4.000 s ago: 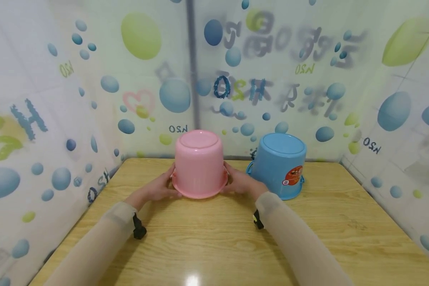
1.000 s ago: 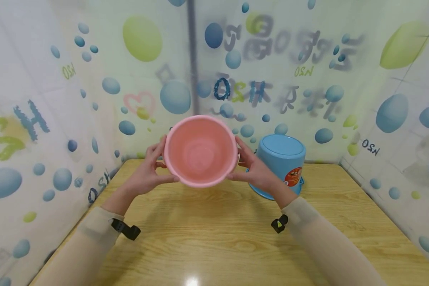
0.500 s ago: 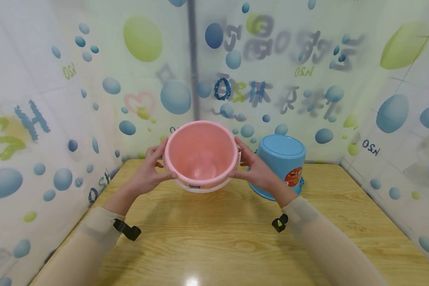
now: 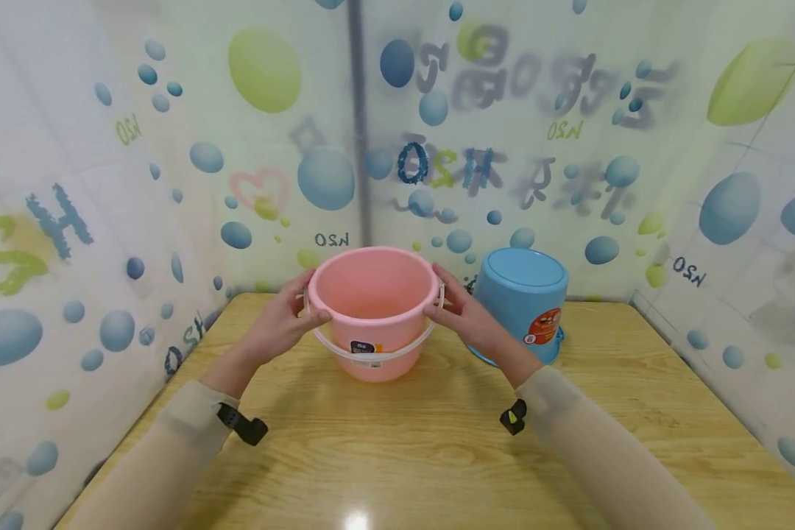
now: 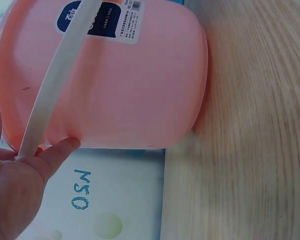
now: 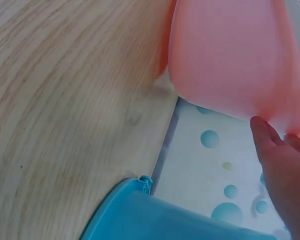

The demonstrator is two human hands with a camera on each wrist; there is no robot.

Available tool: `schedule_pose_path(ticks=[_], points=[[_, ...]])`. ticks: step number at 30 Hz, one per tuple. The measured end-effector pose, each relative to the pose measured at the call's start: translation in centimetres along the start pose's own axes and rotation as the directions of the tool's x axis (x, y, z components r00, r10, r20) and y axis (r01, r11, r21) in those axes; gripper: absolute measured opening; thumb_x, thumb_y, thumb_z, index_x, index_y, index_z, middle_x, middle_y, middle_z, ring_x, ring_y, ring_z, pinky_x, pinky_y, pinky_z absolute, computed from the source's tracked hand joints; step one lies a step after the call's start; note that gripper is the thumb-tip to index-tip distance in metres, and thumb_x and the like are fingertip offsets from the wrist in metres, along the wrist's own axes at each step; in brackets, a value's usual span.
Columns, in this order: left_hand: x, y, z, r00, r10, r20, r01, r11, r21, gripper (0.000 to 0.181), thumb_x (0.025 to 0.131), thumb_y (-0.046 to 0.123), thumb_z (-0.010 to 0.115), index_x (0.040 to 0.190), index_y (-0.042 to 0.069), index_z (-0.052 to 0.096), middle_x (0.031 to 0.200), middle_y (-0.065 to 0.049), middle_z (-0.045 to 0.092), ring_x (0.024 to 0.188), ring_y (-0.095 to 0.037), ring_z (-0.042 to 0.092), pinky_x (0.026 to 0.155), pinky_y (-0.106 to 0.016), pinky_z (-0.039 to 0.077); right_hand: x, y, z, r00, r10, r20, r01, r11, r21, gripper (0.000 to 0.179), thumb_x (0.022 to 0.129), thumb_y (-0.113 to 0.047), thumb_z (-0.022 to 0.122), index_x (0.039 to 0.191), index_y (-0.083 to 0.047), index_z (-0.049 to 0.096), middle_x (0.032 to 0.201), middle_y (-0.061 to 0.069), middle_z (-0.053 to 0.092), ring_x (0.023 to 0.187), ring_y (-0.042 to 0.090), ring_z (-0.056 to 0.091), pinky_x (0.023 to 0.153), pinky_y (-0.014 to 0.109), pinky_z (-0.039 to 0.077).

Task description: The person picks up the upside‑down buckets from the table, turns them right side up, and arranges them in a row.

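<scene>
A pink bucket (image 4: 371,331) is upright, its mouth facing up, at the far middle of the wooden table. Its white handle (image 5: 55,82) hangs down across the front, over a dark label (image 5: 131,22). My left hand (image 4: 280,324) grips the rim on the left side, thumb at the front edge. On the opposite side my right hand (image 4: 469,322) holds the rim the same way; in the right wrist view its fingers (image 6: 260,131) touch the outer wall. The base is at or just over the tabletop; I cannot tell whether it touches.
Right of the pink bucket, close behind my right hand, a blue bucket (image 4: 513,302) stands upside down with a red sticker (image 4: 545,325). The wooden table (image 4: 397,464) ends at a bubble-patterned curtain (image 4: 278,206) at the back and sides.
The pink bucket stood upside down between my hands, then was lifted with its mouth tipped towards me. Now it is lowered and upright. The blue bucket has stayed put.
</scene>
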State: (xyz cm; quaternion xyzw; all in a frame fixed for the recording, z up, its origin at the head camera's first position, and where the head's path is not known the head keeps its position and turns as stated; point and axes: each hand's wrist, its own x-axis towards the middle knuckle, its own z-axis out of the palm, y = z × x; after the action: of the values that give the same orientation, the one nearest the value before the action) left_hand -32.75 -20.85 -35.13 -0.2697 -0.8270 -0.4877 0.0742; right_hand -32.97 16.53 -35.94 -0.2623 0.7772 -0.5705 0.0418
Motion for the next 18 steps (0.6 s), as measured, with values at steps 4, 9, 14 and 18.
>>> schedule_pose_path(ticks=[4, 9, 14, 18], points=[[0.2, -0.5, 0.5, 1.0, 0.003, -0.01, -0.003, 1.0, -0.029, 0.085, 0.105, 0.02, 0.077, 0.175, 0.012, 0.029, 0.177, -0.011, 0.037, 0.162, -0.039, 0.039, 0.127, -0.065, 0.039, 0.2, 0.3, 0.2, 1.0, -0.005, 0.005, 0.005, 0.999, 0.045, 0.081, 0.114, -0.031, 0.061, 0.178, -0.036, 0.012, 0.186, 0.002, 0.017, 0.168, 0.04, 0.027, 0.129, 0.067, 0.036], [0.3, -1.0, 1.0, 1.0, 0.01, -0.025, -0.01, 0.999, -0.032, 0.082, 0.105, 0.02, 0.077, 0.174, 0.014, 0.032, 0.174, -0.009, 0.04, 0.156, -0.034, 0.038, 0.13, -0.067, 0.035, 0.5, 0.5, 0.2, 1.0, -0.001, 0.007, 0.0, 0.997, 0.073, 0.077, 0.115, -0.035, 0.058, 0.178, -0.034, 0.013, 0.186, 0.006, 0.018, 0.166, 0.042, 0.031, 0.128, 0.065, 0.039], [0.5, -1.0, 1.2, 0.998, -0.065, -0.025, 0.065, 0.998, -0.007, 0.087, 0.109, 0.024, 0.071, 0.178, 0.016, 0.019, 0.181, -0.013, 0.023, 0.167, -0.038, 0.019, 0.132, -0.072, 0.025, 0.8, 0.6, 0.4, 1.0, 0.023, -0.008, -0.022, 0.995, 0.095, 0.075, 0.117, -0.039, 0.053, 0.178, -0.033, 0.011, 0.186, 0.0, 0.012, 0.163, 0.04, 0.038, 0.127, 0.065, 0.042], [0.4, -1.0, 1.3, 0.993, -0.116, -0.032, 0.116, 0.993, 0.0, 0.091, 0.111, 0.03, 0.066, 0.179, 0.018, 0.007, 0.185, -0.014, 0.008, 0.171, -0.039, 0.006, 0.134, -0.073, 0.019, 1.5, 0.6, 0.6, 0.999, 0.042, -0.012, -0.04, 0.994, 0.102, 0.075, 0.118, -0.041, 0.05, 0.179, -0.03, 0.007, 0.186, 0.0, 0.01, 0.164, 0.04, 0.036, 0.124, 0.067, 0.044]])
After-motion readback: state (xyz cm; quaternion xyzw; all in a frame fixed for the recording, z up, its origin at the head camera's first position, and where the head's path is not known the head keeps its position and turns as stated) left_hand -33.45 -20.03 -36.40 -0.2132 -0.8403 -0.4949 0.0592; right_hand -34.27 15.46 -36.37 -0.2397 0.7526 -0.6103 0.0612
